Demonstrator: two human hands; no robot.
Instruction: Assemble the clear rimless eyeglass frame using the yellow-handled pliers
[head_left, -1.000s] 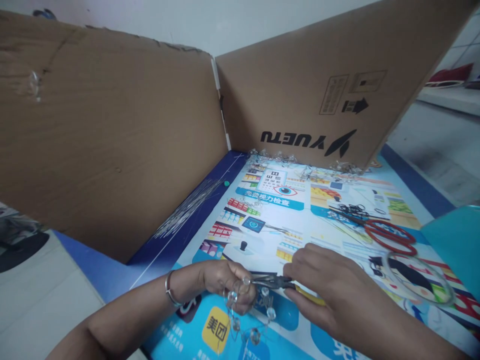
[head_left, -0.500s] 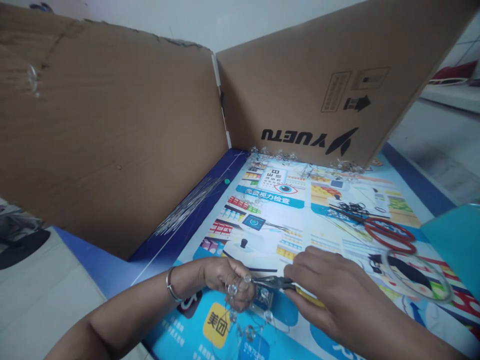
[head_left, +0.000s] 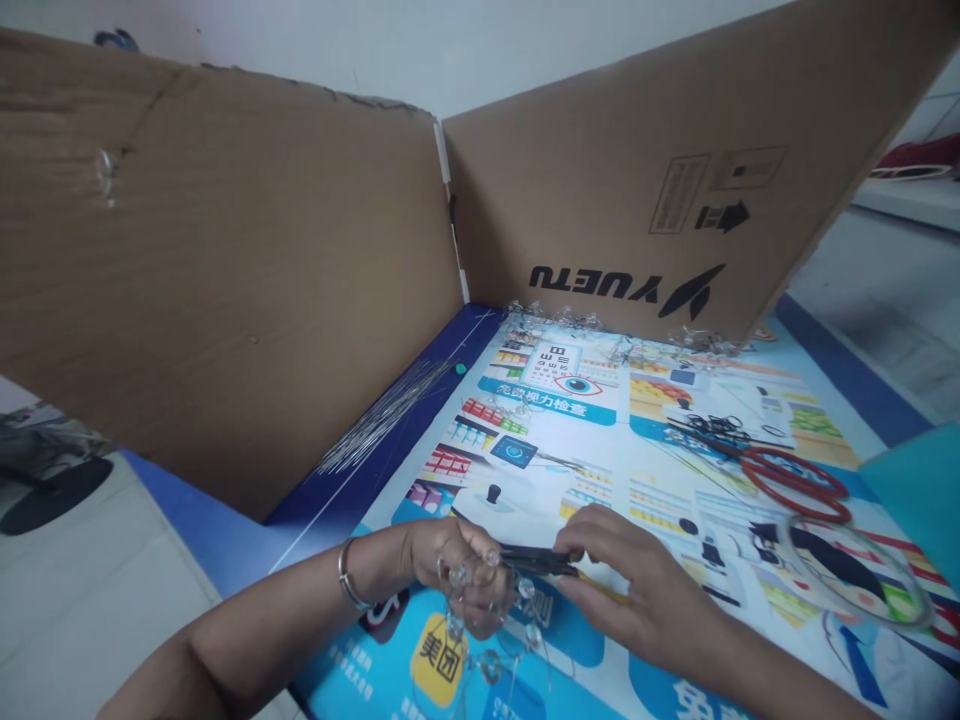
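My left hand (head_left: 469, 575) is closed on a strand of clear beads on wire (head_left: 489, 664), and part of the strand dangles in a loop below the fingers. A metal bracelet circles that wrist. In my right hand (head_left: 619, 570) is a pair of pliers (head_left: 536, 560) with dark jaws and yellow handles. The jaws point left and reach the beaded wire beside the left fingers; whether they grip the wire is too small to tell.
Straight wires (head_left: 382, 415) lie at the left by a cardboard panel (head_left: 225, 270). Red-handled scissors (head_left: 799, 480), black rings (head_left: 716, 428) and a clear round dish (head_left: 855, 570) are on the right. More beaded wire (head_left: 555, 316) lies along the back panel (head_left: 622, 190).
The pliers have turned slightly, and my right hand has shifted a little left and its grip on the handles has loosened. My left hand keeps its hold on the beaded strand.
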